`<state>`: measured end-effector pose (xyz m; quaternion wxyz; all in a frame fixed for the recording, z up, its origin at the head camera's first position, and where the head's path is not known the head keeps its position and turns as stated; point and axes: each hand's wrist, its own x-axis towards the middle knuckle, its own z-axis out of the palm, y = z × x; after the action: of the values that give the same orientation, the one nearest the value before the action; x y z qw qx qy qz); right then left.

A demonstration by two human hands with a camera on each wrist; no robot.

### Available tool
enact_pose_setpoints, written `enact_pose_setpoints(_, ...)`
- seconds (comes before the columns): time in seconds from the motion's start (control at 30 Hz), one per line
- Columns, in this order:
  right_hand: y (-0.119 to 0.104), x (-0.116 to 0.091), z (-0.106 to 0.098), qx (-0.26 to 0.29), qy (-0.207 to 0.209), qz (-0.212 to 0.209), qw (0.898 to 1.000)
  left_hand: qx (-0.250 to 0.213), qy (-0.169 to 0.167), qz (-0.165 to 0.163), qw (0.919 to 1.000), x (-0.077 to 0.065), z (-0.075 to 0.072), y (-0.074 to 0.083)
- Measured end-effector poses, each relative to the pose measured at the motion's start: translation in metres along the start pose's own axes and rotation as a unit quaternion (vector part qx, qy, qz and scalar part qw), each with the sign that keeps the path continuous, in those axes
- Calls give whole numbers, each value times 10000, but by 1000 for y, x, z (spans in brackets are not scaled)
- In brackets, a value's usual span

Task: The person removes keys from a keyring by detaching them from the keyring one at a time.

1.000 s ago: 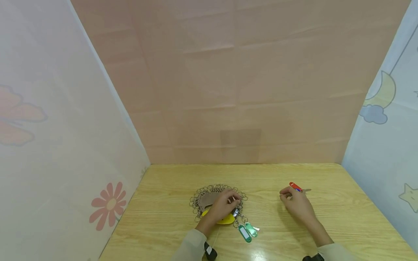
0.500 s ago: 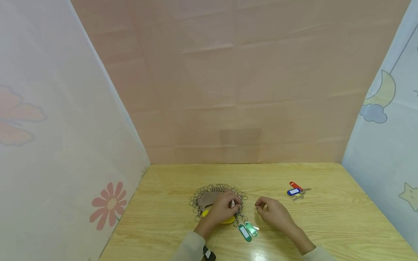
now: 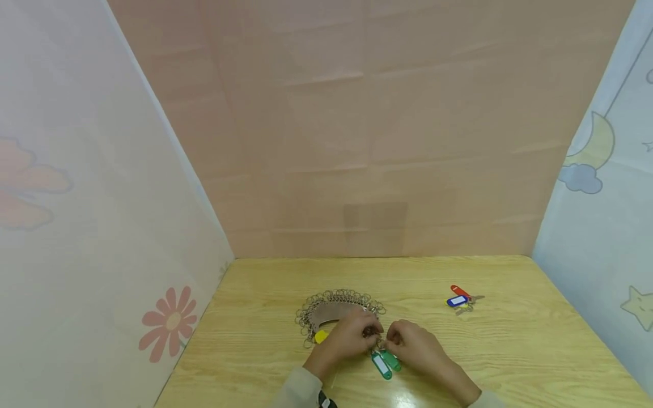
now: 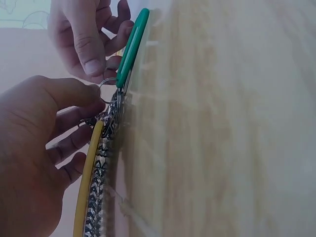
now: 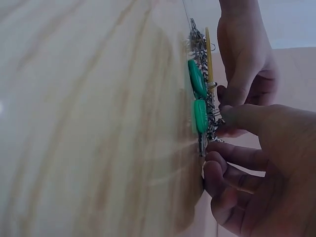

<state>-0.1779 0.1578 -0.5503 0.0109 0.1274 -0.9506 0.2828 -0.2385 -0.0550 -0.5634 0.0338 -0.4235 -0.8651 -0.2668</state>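
A brown-grey plate point(image 3: 329, 311) fringed with several metal key rings point(image 3: 343, 293) lies on the table, a yellow piece point(image 3: 321, 336) showing at its near edge. My left hand point(image 3: 348, 338) reaches over its right end; in the left wrist view its thumb and finger pinch a split ring point(image 4: 106, 90) beside a green key tag point(image 4: 133, 48). Close against it, my right hand point(image 3: 419, 347) has thumb and finger curled at the rings by the tags, seen in the right wrist view. Two green key tags point(image 3: 381, 365) lie below the fingertips. Fingers hide part of the rings.
To the right lie a red key tag point(image 3: 460, 292), a blue key tag point(image 3: 457, 301) and several keys point(image 3: 465, 310). The wooden table point(image 3: 541, 340) meets a tan back wall point(image 3: 306, 141) and printed side walls.
My right hand has moved left from beside the red and blue tags to the green tags, meeting my left hand. The left hand has shifted slightly nearer and to the right.
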Motion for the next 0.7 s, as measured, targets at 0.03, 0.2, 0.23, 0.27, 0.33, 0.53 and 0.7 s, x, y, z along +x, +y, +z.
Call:
enact_pose_setpoints(0.03,0,0,1,-45,-11,-10,10000,51,-38,58,10000,0,0,0)
enact_pose_setpoints(0.2,-3,0,3,-181,-83,-57,9998,377,-179,244,9988,-1,2,0)
enact_pose_setpoints(0.23,-4,0,3,-205,-78,-72,9997,460,-180,260,9984,-1,2,0)
enact_pose_setpoints(0.27,-5,0,3,-206,-70,-82,9997,490,-190,255,9983,-2,2,0)
enact_pose_setpoints(0.33,-5,0,4,-275,-50,-136,9995,557,-173,279,9979,-2,2,1)
enact_pose_setpoints(0.53,-5,1,4,-435,-20,-286,9986,583,-119,408,9974,-2,3,0)
enact_pose_setpoints(0.7,-5,1,2,-354,-73,-364,9987,660,-104,464,9967,-2,4,-2)
